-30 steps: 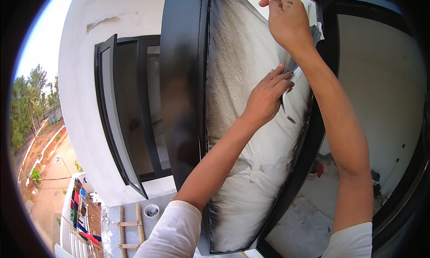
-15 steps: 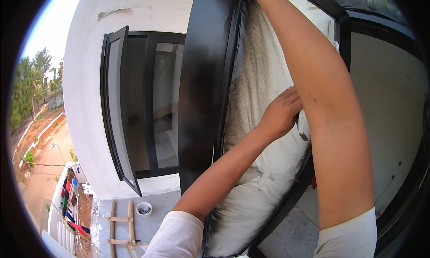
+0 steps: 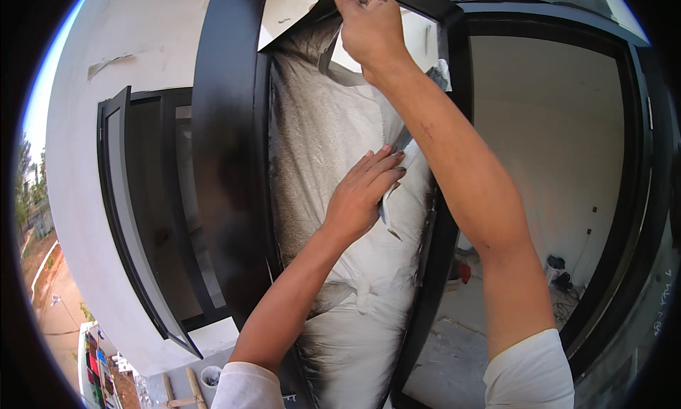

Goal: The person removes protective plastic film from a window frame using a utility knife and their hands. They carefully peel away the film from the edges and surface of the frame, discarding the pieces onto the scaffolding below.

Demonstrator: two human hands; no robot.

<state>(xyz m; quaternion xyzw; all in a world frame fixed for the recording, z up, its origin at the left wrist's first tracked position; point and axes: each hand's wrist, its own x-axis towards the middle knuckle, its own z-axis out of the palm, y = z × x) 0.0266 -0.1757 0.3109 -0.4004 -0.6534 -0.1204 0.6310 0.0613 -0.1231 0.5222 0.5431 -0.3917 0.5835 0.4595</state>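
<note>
A dirty white masking sheet (image 3: 326, 132), brown-speckled on its left and blackened along its edges, covers a tall opening in a black frame (image 3: 228, 161). Its upper part has come away from the frame and folds over. My right hand (image 3: 372, 29) is closed on the sheet's dark upper edge at the top of the view. Lower down, my left hand (image 3: 360, 196) lies against the sheet, fingers stretched out, with nothing visible gripped. Beside its fingertips a loose grey-white strip (image 3: 389, 217) hangs down. My right forearm hides part of the sheet's right side.
An open black-framed window (image 3: 152, 217) is set in the white wall (image 3: 78, 146) at left. Below it are a wooden ladder (image 3: 190, 388) and a white bucket (image 3: 211, 376). At right, a black doorway (image 3: 635, 125) opens onto a room with a bucket and cables on its floor.
The sheet's upper part has come away from the frame, baring a gap at the top. My right hand has come into view gripping it. The view has shifted right.
</note>
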